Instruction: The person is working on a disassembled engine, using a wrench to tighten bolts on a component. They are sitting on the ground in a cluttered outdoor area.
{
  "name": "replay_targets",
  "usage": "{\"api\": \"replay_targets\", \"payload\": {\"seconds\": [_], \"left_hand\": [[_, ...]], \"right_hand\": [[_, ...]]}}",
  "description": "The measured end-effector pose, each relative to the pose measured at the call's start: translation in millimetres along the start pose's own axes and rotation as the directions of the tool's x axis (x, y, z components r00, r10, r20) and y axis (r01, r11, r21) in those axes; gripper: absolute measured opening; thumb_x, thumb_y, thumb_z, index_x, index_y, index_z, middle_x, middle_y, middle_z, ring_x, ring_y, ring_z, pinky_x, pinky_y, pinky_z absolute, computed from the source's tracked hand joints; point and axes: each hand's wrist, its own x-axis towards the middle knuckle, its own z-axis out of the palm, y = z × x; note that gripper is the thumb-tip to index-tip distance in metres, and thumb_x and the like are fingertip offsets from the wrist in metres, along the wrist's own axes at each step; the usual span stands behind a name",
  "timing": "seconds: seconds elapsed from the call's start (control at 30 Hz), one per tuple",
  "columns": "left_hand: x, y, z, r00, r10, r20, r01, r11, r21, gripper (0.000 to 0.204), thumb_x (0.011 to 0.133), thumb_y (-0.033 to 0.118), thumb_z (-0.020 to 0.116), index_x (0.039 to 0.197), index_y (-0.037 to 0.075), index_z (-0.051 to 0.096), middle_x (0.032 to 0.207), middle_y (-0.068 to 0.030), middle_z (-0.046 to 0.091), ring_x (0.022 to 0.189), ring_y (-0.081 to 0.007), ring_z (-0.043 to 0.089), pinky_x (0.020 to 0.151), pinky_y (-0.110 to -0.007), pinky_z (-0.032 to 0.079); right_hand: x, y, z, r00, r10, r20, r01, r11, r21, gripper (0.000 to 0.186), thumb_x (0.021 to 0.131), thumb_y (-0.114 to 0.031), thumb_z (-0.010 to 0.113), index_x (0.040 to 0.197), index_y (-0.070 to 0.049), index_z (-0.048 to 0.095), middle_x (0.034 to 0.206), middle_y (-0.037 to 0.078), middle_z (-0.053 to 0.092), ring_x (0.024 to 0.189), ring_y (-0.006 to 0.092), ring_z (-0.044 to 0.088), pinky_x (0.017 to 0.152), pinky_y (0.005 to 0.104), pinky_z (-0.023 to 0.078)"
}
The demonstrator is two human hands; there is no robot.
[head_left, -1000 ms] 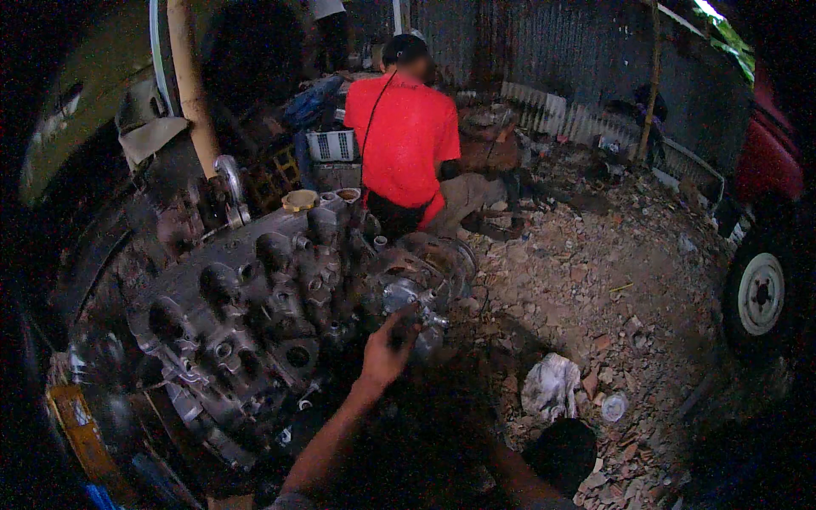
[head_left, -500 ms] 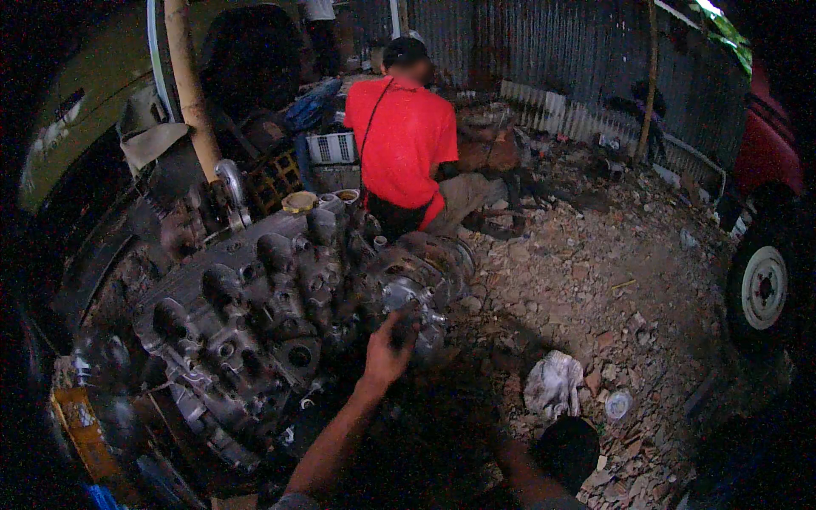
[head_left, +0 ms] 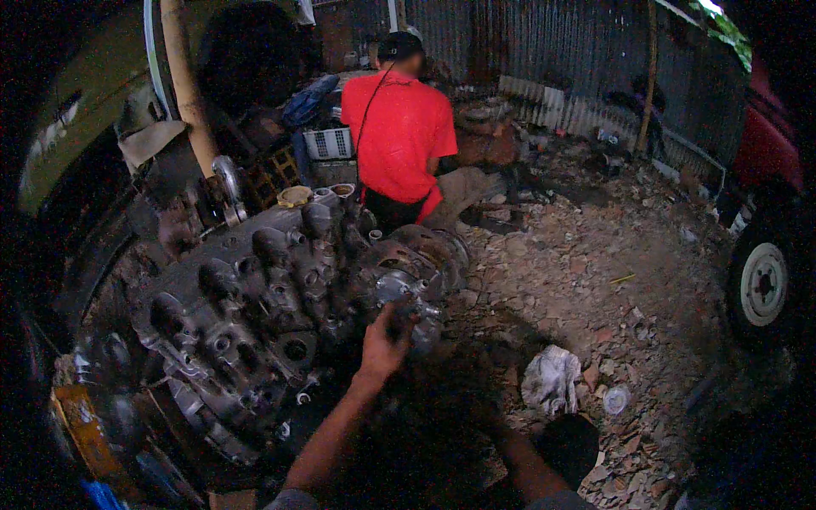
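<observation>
A large, grimy metal engine [head_left: 280,297] with rows of rounded ports fills the left side. At its right end, my left hand [head_left: 387,340] reaches up to a round, shiny metal part [head_left: 393,287]. The fingers look bent and closed against its lower edge, dark at the tips; what they grip cannot be made out. Behind that part sit rusty, wheel-like rings [head_left: 429,251]. My right forearm [head_left: 525,463] comes up from the lower edge, and its hand is lost in deep shadow below the engine's right end.
A person in a red shirt [head_left: 395,136] sits beyond the engine, back turned. Rubble ground [head_left: 578,263] spreads to the right, with a whitish crumpled cloth [head_left: 551,378] and a clear plastic cup [head_left: 616,399]. A bamboo pole [head_left: 189,85] stands behind the engine; a vehicle wheel [head_left: 763,285] is far right.
The whole view has shifted slightly. My left hand stays at the round metal part, its fingers slightly changed. My right hand remains in the dark.
</observation>
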Motion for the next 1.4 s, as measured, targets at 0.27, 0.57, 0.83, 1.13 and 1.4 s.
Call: {"api": "replay_targets", "payload": {"seconds": [0.27, 0.57, 0.83, 1.13, 1.4], "left_hand": [[-7, -27, 8, 0.994, 0.096, -0.054, -0.09, 0.989, 0.118, 0.051, 0.084, 0.025, 0.066, 0.128, 0.006, 0.048, 0.076, -0.0138, 0.063, 0.058, -0.0197, 0.055, 0.059, -0.032, 0.046], [-64, 27, 24, 0.965, -0.12, 0.233, 0.124, 0.992, -0.004, 0.053, 0.084, 0.029, 0.063, 0.13, 0.01, 0.045, 0.091, -0.0172, 0.065, 0.079, -0.0322, 0.065, 0.071, -0.04, 0.05], [-73, 28, 55, 0.908, 0.099, 0.408, -0.094, 0.995, -0.032, 0.04, 0.085, 0.03, 0.06, 0.12, 0.012, 0.055, 0.106, -0.0196, 0.062, 0.091, -0.0402, 0.06, 0.08, -0.047, 0.049], [-77, 22, 48, 0.891, 0.035, 0.454, -0.033, 0.999, -0.013, 0.036, 0.084, 0.031, 0.059, 0.113, 0.011, 0.058, 0.089, -0.0164, 0.066, 0.077, -0.0359, 0.063, 0.066, -0.045, 0.051], [-80, 22, 45, 0.863, -0.003, 0.505, -0.117, 0.972, 0.205, 0.031, 0.083, 0.03, 0.059, 0.105, 0.009, 0.057, 0.074, -0.0186, 0.062, 0.069, -0.0374, 0.062, 0.059, -0.047, 0.049]], "right_hand": [[25, -95, -26, 0.971, -0.232, -0.06, 0.233, 0.972, 0.012, 0.025, 0.085, -0.025, 0.061, 0.101, -0.006, 0.063, 0.1, 0.013, 0.062, 0.094, 0.028, 0.058, 0.084, 0.0386, 0.047], [14, -106, -55, 0.963, -0.249, -0.1, 0.266, 0.931, 0.25, 0.025, 0.086, -0.024, 0.061, 0.102, -0.006, 0.062, 0.101, 0.013, 0.062, 0.095, 0.0272, 0.058, 0.085, 0.0382, 0.047], [-38, -144, -101, 0.868, -0.297, -0.398, 0.42, 0.867, 0.268, 0.023, 0.087, -0.017, 0.064, 0.104, -0.001, 0.062, 0.093, 0.006, 0.064, 0.086, 0.0173, 0.06, 0.079, 0.0301, 0.048], [-56, -154, -99, 0.781, -0.429, -0.455, 0.512, 0.856, 0.071, 0.029, 0.085, -0.016, 0.066, 0.11, -0.003, 0.061, 0.099, 0.006, 0.065, 0.089, 0.0152, 0.059, 0.083, 0.0314, 0.047], [-81, -180, -88, 0.837, -0.368, -0.405, 0.481, 0.847, 0.224, 0.027, 0.086, -0.015, 0.063, 0.11, -0.003, 0.06, 0.101, 0.006, 0.062, 0.091, 0.0135, 0.055, 0.082, 0.0317, 0.045]]}}
